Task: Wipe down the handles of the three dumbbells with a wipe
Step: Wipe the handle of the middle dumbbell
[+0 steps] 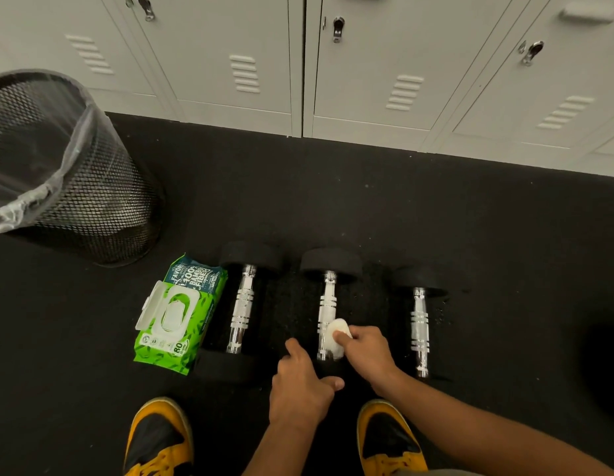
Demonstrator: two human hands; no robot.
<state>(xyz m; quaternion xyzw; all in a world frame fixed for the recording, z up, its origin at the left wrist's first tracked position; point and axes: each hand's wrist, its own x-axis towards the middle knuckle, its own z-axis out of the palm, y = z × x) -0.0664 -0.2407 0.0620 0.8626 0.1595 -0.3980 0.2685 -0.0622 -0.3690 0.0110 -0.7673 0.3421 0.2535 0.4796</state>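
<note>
Nearest the camera, two yellow-and-black shoes (157,438) stand on the black floor (504,235), both cut off by the bottom edge. Just beyond them the person's left hand (300,389) rests on the near weight of the middle dumbbell (327,304), fingers curled over it and thumb stretched toward the right; that weight is almost wholly hidden under the hand and hard to tell from the dark floor. The right hand (365,352) pinches a white wipe (337,334) between thumb and fingers and holds it against the near part of the middle dumbbell's chrome handle. The three dumbbells lie side by side, handles pointing away from the person: the left dumbbell (242,304) lies just beside the wipe pack (176,317), and the right dumbbell (419,324) lies apart on the other side, its near weight lost against the floor. The pack is green, lying flat, its white flip lid swung open to the left; the opening shows pale, but what is inside cannot be made out. Farther off to the left stands a black mesh bin (75,173), tilted in the wide-angle view and cut by the left edge, lined with a clear bag folded over its rim; its inside is dark and any contents cannot be told. At the back runs a row of pale grey lockers (367,80) with vent slots and metal latches, their tops cut off.
</note>
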